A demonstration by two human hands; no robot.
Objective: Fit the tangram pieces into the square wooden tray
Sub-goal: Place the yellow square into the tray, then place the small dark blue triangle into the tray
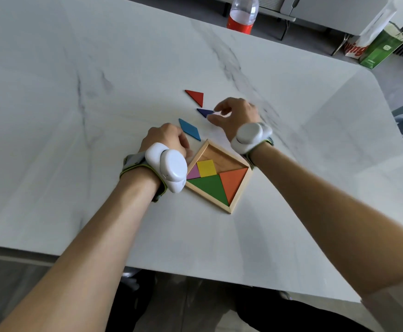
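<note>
R hand (pixel 235 113) fingers closing on dark purple triangle piece (pixel 204 112), not yet pinched; L hand (pixel 165 140) curled by square wooden tray (pixel 240 194) far-left edge. Lift clean, rotate to fit bare far corner.

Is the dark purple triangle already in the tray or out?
Out. The dark purple triangle lies on the table beyond the tray, at the right hand fingertips.

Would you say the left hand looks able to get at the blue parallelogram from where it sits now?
Probably yes. The left hand rests at the tray's left corner, and the blue parallelogram lies flat on the table just beyond its knuckles, with nothing between them. The right hand is busy at the purple triangle.
</note>
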